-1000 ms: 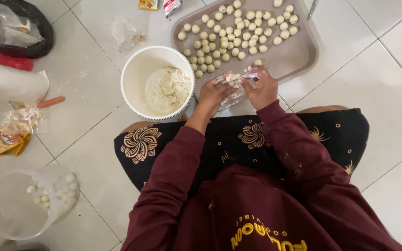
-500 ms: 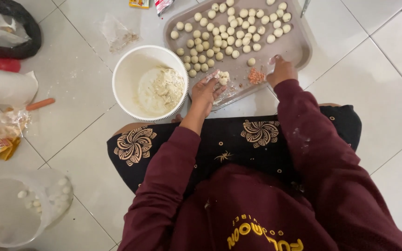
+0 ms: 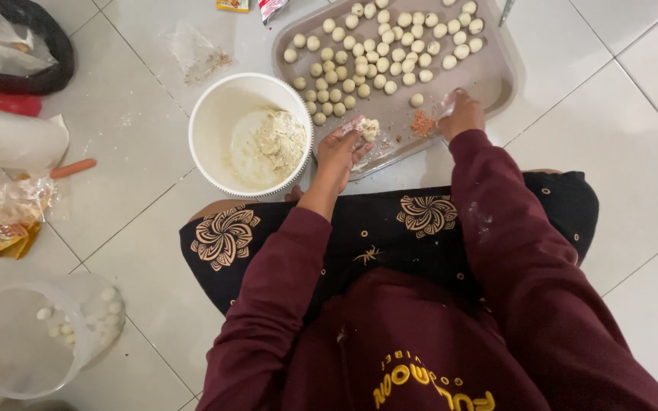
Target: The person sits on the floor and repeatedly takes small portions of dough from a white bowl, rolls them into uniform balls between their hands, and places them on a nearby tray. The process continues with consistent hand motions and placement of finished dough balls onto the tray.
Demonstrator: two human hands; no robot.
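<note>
Left hand (image 3: pixel 339 152) holds a small lump of pale dough (image 3: pixel 368 128) in its fingertips, over the near edge of the brown tray (image 3: pixel 496 76); just to its left stands the white bowl (image 3: pixel 215 122) with more dough inside. Between the two hands a little orange-red heap of filling (image 3: pixel 421 122) lies on the tray. Right hand (image 3: pixel 462 116) rests on the tray with fingers bent down and nothing visible in its grip, and beyond it lie many small dough balls (image 3: pixel 390 46).

Single head-worn view, steeply downward and close over lap, tiled floor (image 3: pixel 154 114) and tray (image 3: pixel 496 76).
</note>
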